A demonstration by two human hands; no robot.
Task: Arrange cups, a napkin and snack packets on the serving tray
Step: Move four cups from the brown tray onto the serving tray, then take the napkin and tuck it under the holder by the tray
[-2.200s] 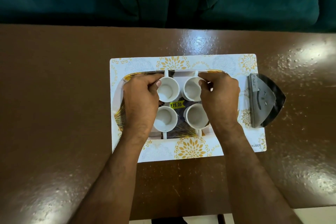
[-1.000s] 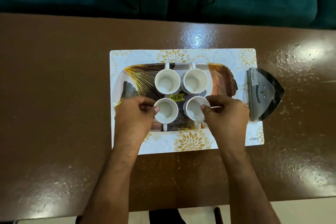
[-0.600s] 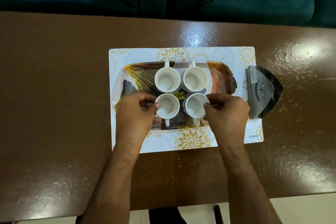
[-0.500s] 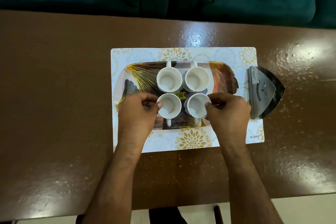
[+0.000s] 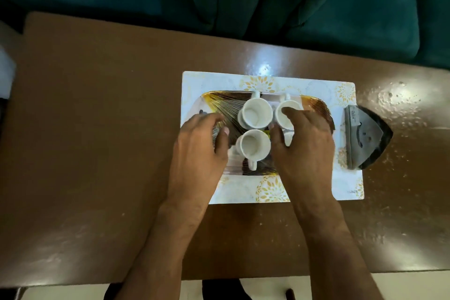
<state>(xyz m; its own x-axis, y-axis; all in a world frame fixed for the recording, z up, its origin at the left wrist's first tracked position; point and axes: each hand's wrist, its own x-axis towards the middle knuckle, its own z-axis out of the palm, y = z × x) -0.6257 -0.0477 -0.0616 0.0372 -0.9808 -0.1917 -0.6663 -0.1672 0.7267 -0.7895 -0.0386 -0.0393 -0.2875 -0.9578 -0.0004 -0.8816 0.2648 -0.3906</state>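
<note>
Four white cups [image 5: 257,113] on tray [image 5: 316,105]; right hand [image 5: 302,139] hides two. Left hand [image 5: 199,143] beside them. Both loosely spread, holding nothing. Napkin holder [image 5: 365,134] right of tray.

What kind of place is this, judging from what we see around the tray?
Probably a home living room. A dark green upholstered sofa stands behind a low glossy brown table, and a flower-patterned placemat lies on it under a serving tray with white cups.

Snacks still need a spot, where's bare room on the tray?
Tray centre is crowded with cups. The right hand and left hand cover its ends; only slivers show there.
</note>
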